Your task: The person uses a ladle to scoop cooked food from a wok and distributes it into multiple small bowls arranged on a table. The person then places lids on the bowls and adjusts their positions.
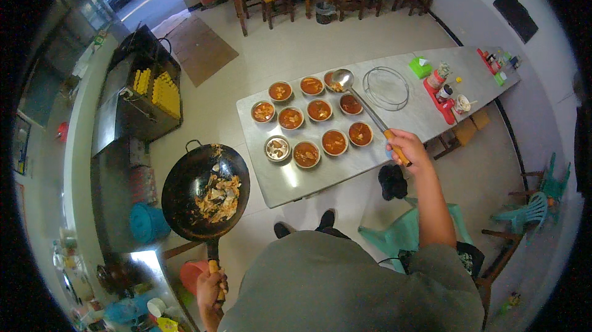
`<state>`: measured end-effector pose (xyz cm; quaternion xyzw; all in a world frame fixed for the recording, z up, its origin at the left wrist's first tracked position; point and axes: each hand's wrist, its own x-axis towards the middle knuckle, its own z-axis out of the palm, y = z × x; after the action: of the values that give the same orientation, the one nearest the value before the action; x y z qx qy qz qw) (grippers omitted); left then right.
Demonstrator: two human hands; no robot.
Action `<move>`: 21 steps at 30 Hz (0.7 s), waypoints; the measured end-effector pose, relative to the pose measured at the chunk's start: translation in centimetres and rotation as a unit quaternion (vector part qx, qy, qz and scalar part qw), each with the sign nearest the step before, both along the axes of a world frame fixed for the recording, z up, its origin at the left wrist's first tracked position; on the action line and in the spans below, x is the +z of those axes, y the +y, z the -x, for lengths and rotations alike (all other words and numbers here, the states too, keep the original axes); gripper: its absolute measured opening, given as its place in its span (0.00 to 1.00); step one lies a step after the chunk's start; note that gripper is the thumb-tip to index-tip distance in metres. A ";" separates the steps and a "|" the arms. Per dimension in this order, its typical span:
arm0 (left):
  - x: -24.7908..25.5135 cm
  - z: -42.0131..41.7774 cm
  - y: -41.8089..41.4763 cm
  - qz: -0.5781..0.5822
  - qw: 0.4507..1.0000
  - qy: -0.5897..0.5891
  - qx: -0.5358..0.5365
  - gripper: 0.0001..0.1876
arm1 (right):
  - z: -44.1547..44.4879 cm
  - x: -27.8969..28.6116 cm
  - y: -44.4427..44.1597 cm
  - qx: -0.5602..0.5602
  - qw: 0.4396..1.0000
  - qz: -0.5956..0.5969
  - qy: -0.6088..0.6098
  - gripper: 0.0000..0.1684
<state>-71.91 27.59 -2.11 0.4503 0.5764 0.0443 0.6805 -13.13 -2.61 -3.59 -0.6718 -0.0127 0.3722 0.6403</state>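
My left hand [212, 285] grips the wooden handle of a black wok [180, 188], which holds cooked food pieces [222, 198]. In my right hand [409, 149] is a metal ladle [370, 112] by its wooden handle; its bowl is over a metal bowl [329, 83] at the back right of the group. Several round bowls with red-orange soup and pieces, such as one at the front [306, 155], stand in rows on the long table [259, 179]. The front-left bowl [277, 148] shows pieces without red soup. The wok is left of the table.
A round wire rack [386, 88] lies right of the bowls. Beyond it are a green tissue box [420, 67] and a red condiment tray [439, 103]. A green plastic stool [393, 230] stands by my right side, a blue bucket [148, 222] left of the wok.
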 end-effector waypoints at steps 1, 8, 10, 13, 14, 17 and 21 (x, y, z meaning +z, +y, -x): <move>-0.3 0.1 0.1 0.006 0.999 -0.037 0.011 0.07 | 0.1 0.4 -0.3 0.002 1.000 0.015 -0.006 0.33; 0.7 -0.4 1.3 0.006 0.999 0.027 -0.041 0.07 | 0.1 -2.6 -3.5 0.015 0.982 0.163 -0.098 0.38; 2.3 -1.3 0.7 -0.006 0.999 0.041 -0.011 0.07 | 0.8 -2.0 -2.9 0.034 0.974 0.196 -0.107 0.40; 0.9 0.5 1.7 0.023 0.999 -0.025 -0.028 0.07 | 1.4 -2.8 -3.0 0.042 0.965 0.225 -0.131 0.41; 0.6 1.1 1.9 0.009 0.999 -0.005 -0.037 0.07 | 1.6 -3.3 -3.2 0.041 0.962 0.231 -0.140 0.41; 2.6 -0.1 1.2 -0.022 0.998 0.034 -0.043 0.07 | 2.0 -3.2 -2.5 0.067 0.938 0.292 -0.174 0.38; 3.2 -0.5 1.0 -0.019 0.999 0.016 -0.032 0.08 | 2.1 -4.6 -2.6 0.090 0.870 0.354 -0.332 0.35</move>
<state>-71.39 28.58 1.13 0.4823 0.5713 0.0260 0.6635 -15.28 -5.21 -8.23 -0.9333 -0.1523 0.1630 0.2814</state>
